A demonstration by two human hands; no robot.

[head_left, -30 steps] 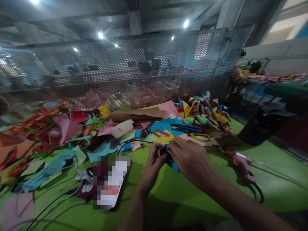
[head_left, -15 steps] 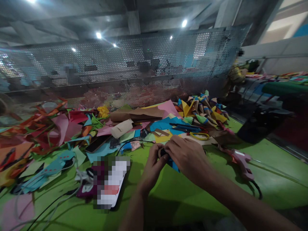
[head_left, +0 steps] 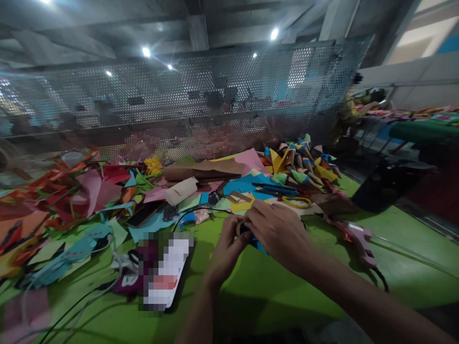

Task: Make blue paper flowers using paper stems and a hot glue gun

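Observation:
My left hand (head_left: 229, 241) and my right hand (head_left: 275, 230) meet over the green table (head_left: 265, 301), both closed on one small paper piece. A strip of blue paper (head_left: 260, 247) from it shows below my right fingers. A dark part of it lies between my fingertips; its full shape is hidden. Just beyond my hands are a pair of yellow-handled scissors (head_left: 298, 202), blue sheets (head_left: 236, 185) and dark pens (head_left: 276, 189). To the right lies a pink glue gun (head_left: 361, 241) with its cord.
A lit phone (head_left: 172, 272) lies left of my hands, near cables and a dark phone (head_left: 146, 214). Coloured paper scraps (head_left: 89, 191) pile up along the left and back. Folded paper cones (head_left: 304, 165) stand before a perforated metal screen (head_left: 215, 105). Another person (head_left: 349, 112) works far right.
My hands stay together in nearly the same place, and the blue strip under my right hand shifts slightly. The far person's arm reaches further out over their table.

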